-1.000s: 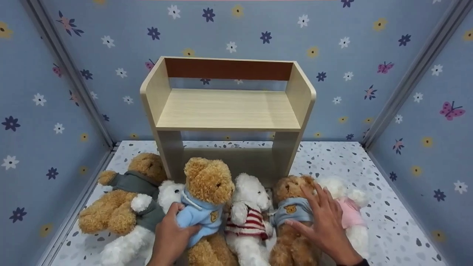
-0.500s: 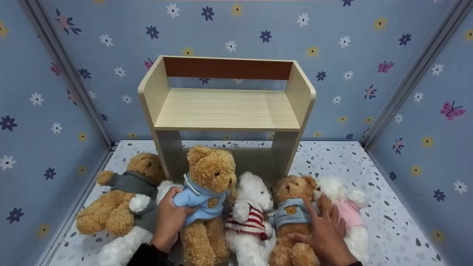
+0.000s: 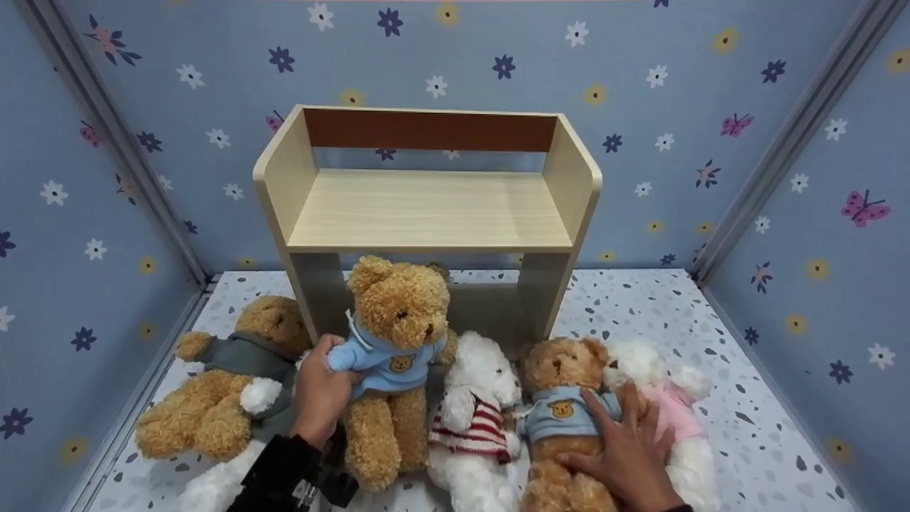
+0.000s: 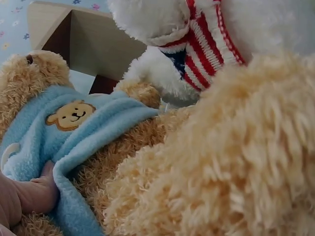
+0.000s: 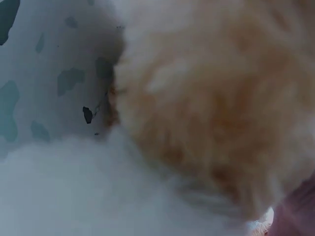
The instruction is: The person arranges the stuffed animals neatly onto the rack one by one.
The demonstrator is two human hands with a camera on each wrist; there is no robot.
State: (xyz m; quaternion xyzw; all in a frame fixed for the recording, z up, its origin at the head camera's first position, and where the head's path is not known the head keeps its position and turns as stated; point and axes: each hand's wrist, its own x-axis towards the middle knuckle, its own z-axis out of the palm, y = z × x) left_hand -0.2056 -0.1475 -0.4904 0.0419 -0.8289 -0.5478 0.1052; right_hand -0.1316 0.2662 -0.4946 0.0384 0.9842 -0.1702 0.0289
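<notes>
In the head view, my left hand grips a golden teddy bear by the side of its light blue hoodie. The bear is upright in front of the shelf's lower opening. My thumb presses into the blue cloth in the left wrist view. My right hand rests with spread fingers on a brown teddy bear in a blue-grey top. Between the two bears lies a white plush toy in a red-and-white striped sweater. Blurred brown fur fills much of the right wrist view.
A pale wooden two-tier shelf stands behind the toys. At left lie a brown bear in dark green and a partly covered white toy. A white toy in pink lies at right. Flowered panels enclose the speckled tabletop.
My left hand has lifted the golden bear up and slightly left, bringing it more upright, with its legs now showing. My right hand has shifted slightly down on the brown bear.
</notes>
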